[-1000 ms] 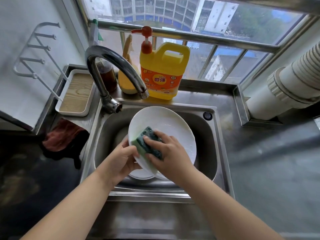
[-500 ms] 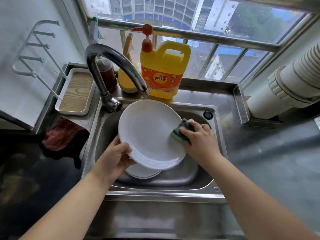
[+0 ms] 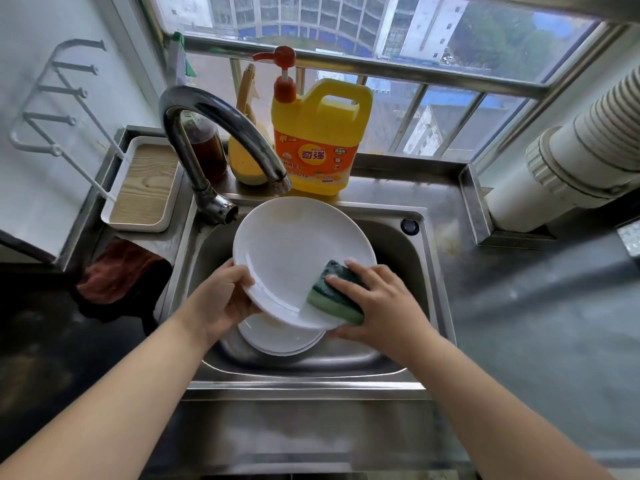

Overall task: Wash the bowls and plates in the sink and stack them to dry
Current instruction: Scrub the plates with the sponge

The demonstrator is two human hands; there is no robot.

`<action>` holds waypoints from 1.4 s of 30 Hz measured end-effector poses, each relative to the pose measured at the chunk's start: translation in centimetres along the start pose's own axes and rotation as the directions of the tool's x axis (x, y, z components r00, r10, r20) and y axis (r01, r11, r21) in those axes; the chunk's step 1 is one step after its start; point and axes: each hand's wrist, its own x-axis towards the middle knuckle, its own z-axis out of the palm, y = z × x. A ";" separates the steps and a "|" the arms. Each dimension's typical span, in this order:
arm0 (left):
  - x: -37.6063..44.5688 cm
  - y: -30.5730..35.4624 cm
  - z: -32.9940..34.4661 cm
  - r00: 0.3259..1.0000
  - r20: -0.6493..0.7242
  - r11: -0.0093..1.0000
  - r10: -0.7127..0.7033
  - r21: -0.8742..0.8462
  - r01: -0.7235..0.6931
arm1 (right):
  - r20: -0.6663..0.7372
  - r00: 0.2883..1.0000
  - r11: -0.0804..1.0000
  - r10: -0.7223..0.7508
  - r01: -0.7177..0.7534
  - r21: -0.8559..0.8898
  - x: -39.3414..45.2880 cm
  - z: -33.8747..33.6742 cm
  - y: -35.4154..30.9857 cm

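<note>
1. Plate front and centre, tilted over the sink, its face up towards the camera, its far rim near the tap spout, which shows no water.
2. Bench of steel runs round the sink; nothing washed is stacked on any part of it that shows, so I judge the drying stack not yet begun.
3. Soap jug stands behind the sink on the ledge, a wood-lined tray to the left.
4. More white dishes lie in the basin under the held plate, at least one or two; those look left to do.
5. Left hand grips the plate's near-left rim, thumb on top, fingers curled beneath.
6. Right hand holds the sponge, fingers laid over it, pressing it on the plate's near-right rim.
7. Verdict: scrubbing stage, early on; rinsing and stacking all lie ahead.
</note>
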 end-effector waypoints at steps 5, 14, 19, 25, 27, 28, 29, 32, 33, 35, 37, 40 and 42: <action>0.4 1.8 -0.6 0.998 0.043 0.999 -0.044 -0.019 0.044 | -0.208 0.973 0.986 -0.102 0.071 -0.150 0.4 -1.1 1.7; -0.2 -2.8 4.0 0.987 0.065 0.966 0.145 -0.224 -0.127 | -0.358 0.934 0.992 0.008 -0.054 -0.116 -0.1 1.6 -2.7; -1.0 -4.2 4.1 0.985 0.040 0.966 0.169 -0.206 -0.158 | -0.227 0.968 0.991 0.108 -0.087 0.101 0.0 2.5 -4.6; -1.1 -2.7 1.8 0.988 0.040 0.977 0.152 -0.158 -0.144 | -0.078 0.997 0.981 0.000 0.015 0.192 -0.2 1.2 -1.8; -1.2 -2.2 1.5 0.988 0.043 0.977 0.151 -0.162 -0.142 | -0.074 0.994 0.985 0.084 -0.071 0.157 0.3 0.6 -0.4; -1.2 -2.2 1.4 0.988 0.048 0.977 0.149 -0.160 -0.139 | -0.047 0.988 0.980 0.148 -0.140 0.143 0.5 0.2 0.0; -1.3 -2.1 1.4 0.988 0.051 0.978 0.148 -0.156 -0.138 | -0.014 0.980 0.971 0.198 -0.194 0.136 0.6 0.1 0.0; -1.5 -2.1 1.6 0.986 0.045 0.977 0.161 -0.146 -0.153 | 0.006 0.973 0.950 0.230 -0.226 0.216 0.6 -0.1 -2.7; -1.5 -2.1 1.7 0.984 0.050 0.977 0.172 -0.135 -0.164 | 0.001 0.980 0.944 0.201 -0.194 0.268 0.5 0.0 -4.1; -1.6 -2.1 1.6 0.982 0.051 0.979 0.182 -0.103 -0.177 | 0.032 0.990 0.923 0.141 -0.143 0.356 -0.2 0.4 -6.0; -1.7 -1.9 1.3 0.984 0.035 0.981 0.173 -0.100 -0.169 | 0.060 0.993 0.914 0.103 -0.118 0.388 -0.4 0.5 -5.7; -1.8 -1.7 0.8 0.988 0.003 0.982 0.154 -0.109 -0.152 | 0.043 0.994 0.947 0.102 -0.110 0.302 0.0 0.8 -2.2; -1.8 -1.5 0.8 0.990 -0.002 0.984 0.144 -0.107 -0.143 | 0.086 0.977 0.962 0.194 -0.207 0.177 0.6 0.4 -0.3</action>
